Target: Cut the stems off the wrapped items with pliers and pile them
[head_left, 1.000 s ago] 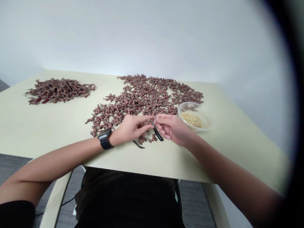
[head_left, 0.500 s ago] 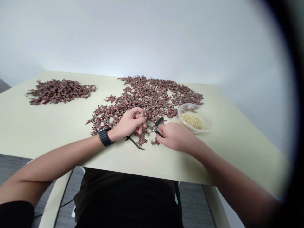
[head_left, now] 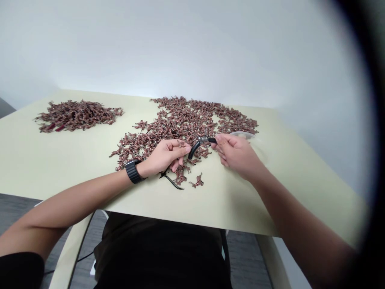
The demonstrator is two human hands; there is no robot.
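My right hand is closed on one black handle of a small pair of pliers, with the steel jaws pointing away from me. The other handle swings out to the left and ends by my left thumb; whether they touch I cannot tell. My left hand is pinched round a small brown figure, mostly hidden by the fingers. Both hands are over the near edge of a wide spread of brown animal-like figures. One loose figure lies nearer to me.
A second black-handled tool lies below my left hand, partly covered. At the left of the pale table is another heap of brown figures, with dark red pieces at its front. A clear plastic bowl stands behind my right hand, mostly hidden.
My right hand has risen away from me and to the right with the pliers, which have turned and now hide more of the bowl. My left hand stays nearly in place, its thumb straighter.
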